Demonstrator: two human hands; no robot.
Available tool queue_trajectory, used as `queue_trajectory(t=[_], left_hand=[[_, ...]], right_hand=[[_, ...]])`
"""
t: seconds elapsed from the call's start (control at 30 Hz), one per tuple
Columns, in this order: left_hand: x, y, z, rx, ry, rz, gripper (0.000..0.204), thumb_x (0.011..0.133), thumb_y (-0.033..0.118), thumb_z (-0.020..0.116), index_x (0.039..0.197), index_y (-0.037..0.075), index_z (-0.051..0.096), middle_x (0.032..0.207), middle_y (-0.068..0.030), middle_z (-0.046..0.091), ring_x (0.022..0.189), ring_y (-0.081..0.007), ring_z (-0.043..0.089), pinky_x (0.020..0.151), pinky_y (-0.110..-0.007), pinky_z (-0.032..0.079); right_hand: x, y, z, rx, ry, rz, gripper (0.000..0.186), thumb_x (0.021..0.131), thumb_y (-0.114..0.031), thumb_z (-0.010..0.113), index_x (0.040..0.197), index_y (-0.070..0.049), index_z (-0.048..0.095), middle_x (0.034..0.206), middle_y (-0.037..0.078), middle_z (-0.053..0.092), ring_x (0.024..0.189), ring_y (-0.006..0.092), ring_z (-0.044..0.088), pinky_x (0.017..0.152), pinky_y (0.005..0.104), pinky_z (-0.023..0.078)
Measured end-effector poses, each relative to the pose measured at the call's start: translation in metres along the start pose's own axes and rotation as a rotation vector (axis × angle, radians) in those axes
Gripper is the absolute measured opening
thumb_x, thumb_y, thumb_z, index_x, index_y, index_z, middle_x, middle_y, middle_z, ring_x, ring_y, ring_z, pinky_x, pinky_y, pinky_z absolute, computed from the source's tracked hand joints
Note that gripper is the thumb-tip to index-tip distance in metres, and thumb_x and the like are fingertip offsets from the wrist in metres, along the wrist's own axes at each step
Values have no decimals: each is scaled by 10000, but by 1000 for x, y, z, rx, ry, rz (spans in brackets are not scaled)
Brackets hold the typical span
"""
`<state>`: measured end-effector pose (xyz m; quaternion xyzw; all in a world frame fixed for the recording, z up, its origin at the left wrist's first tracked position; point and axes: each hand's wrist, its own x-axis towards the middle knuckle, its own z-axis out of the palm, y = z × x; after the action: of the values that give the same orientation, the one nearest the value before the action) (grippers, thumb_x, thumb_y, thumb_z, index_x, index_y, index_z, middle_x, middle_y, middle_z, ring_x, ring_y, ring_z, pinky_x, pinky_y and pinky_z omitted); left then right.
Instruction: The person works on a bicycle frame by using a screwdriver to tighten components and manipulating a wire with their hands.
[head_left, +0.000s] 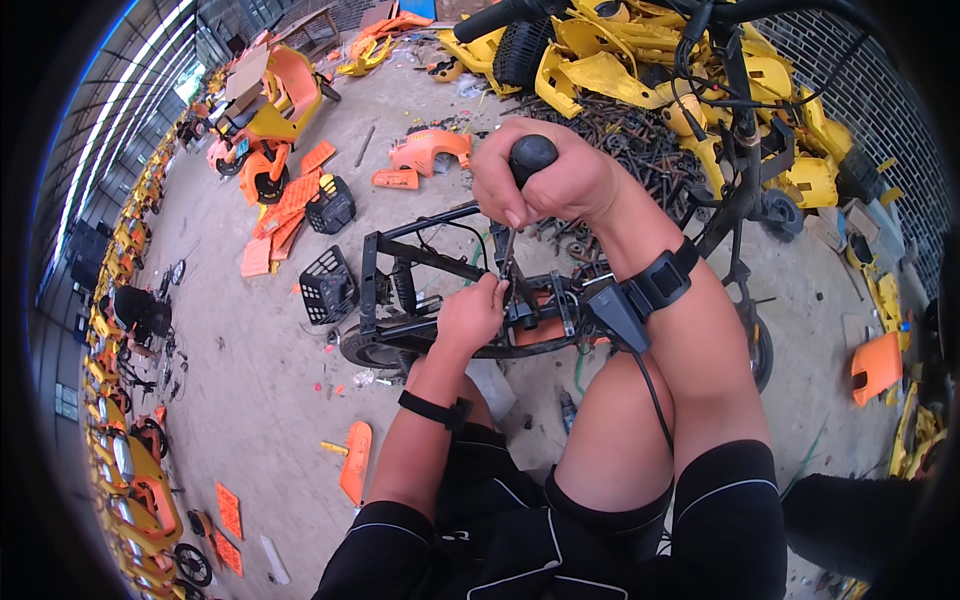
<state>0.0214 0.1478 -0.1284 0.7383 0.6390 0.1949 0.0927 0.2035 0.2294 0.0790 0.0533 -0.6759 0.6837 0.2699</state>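
Note:
My right hand (575, 180) is wrapped around the black rounded handle of a screwdriver (533, 153), whose thin shaft points down. Lower and to the left, my left hand (472, 315) pinches thumb and fingers together at the shaft's lower end. What lies between those fingertips is hidden. Both hands are over the middle of a stripped black scooter frame (371, 275), beside metal brackets and cables. The frame's upright steering column and handlebar (745, 130) rise at the right. A dark strap with a box-shaped device (615, 315) sits on my right forearm.
Yellow body panels (620, 75) and a heap of dark metal parts (640, 150) lie beyond the frame. Black baskets (328, 285) and orange panels (355, 462) are on the floor at left. Scooters (145, 480) line the left wall. An orange panel (877, 368) lies right.

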Motion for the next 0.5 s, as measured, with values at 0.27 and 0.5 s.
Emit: queue_trajectory(t=[0.27,0.5], left_hand=[[0,2,-5,42,-25,7,339,1036,360,470,894,60,538,746,-225,662,743,-469,640,662,-577,487],[1,2,-1,46,-47,9,337,1041,360,466,897,62,524,757,-226,657,749,-478,628,664,-586,475]], right_hand=[[8,3,-7,132,-69,44,128,542,-36,593,655,20,613,591,90,532,494,133,437,411,264,259],[9,4,-18,226,-151,9,139,550,-19,577,676,33,607,571,88,505,427,99,377,382,248,265]])
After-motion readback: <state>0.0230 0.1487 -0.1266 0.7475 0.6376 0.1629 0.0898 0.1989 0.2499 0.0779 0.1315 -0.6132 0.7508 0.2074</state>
